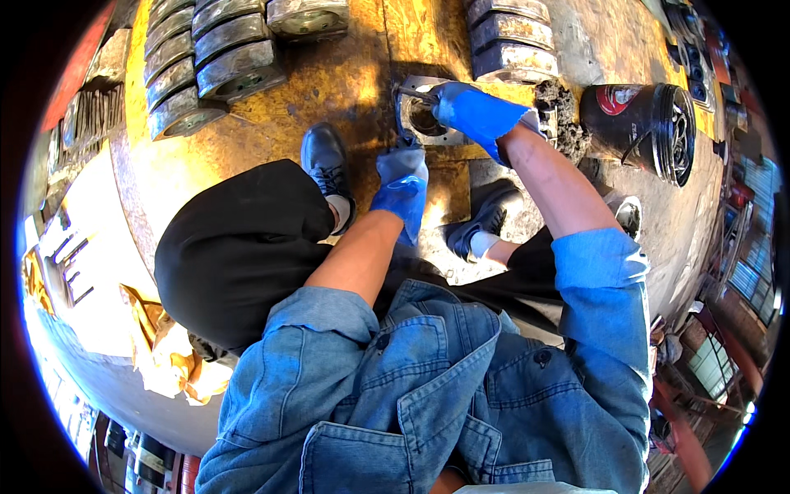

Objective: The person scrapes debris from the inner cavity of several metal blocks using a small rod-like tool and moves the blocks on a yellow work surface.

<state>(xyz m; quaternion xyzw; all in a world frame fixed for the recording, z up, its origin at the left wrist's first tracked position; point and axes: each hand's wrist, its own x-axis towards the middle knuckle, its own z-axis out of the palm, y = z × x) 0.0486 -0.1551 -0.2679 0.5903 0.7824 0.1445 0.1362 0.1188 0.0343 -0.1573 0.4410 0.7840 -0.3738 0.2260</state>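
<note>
Fingers [444,99] of outstretched right hand [477,113] round dark rod [417,95]; left hand [402,183] nearer, grip unclear

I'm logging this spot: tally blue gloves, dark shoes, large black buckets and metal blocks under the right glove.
Blue gloves, left and right: 2
Dark shoes, left and right: 2
Large black bucket: 1
Metal block under the right glove: 1
Total: 6

Illegible red label [618,100] on black bucket [601,130]
</note>
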